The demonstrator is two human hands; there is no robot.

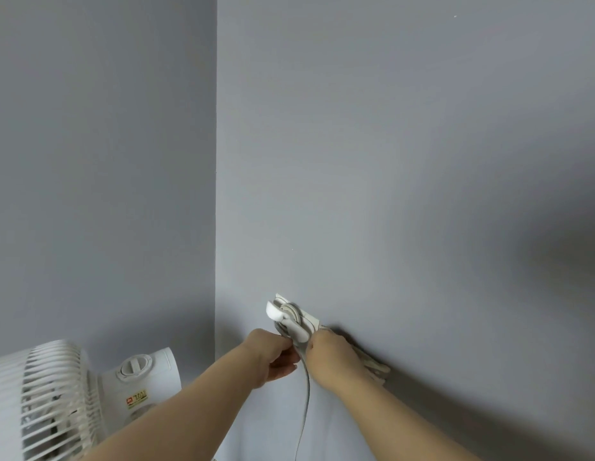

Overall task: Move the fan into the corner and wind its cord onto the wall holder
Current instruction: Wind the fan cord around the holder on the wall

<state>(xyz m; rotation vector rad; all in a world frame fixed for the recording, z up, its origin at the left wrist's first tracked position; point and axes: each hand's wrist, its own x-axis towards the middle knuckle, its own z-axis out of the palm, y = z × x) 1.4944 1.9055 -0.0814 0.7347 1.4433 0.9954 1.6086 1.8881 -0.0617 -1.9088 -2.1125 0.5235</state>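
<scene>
Both forearms reach up from the bottom edge toward the wall holder (284, 316), which sits just above and between the two hands, right of the corner line. Left hand (273, 357) is closed w/ fingers curled in, pinching the cord (304, 390) just below the holder. Right hand (332, 356) is closed too, knuckles toward the camera, pressing on the cord bundle against the wall (389, 161); what its fingertips do behind can't be seen. Several loops already lie round the holder's pegs, and a loose run of cord drops straight down from between the hands and out of view. Fan (56, 404) stands well down-left of the left hand, close to the corner, so that part looks done; winding looks well along but not finished.

To do the step well, probably:
- keep right hand holding the wound loops flat so they don't spring off
- left hand feeds slack up, light tension, no yanking on the holder, since its fixing to the wall isn't visible
- lay each turn beside the last, not crossed
- leave some slack toward the fan so the cord isn't taut
- tuck the end under a loop.

Risk: letting go w/ both hands at once, loops may unwind.
</scene>
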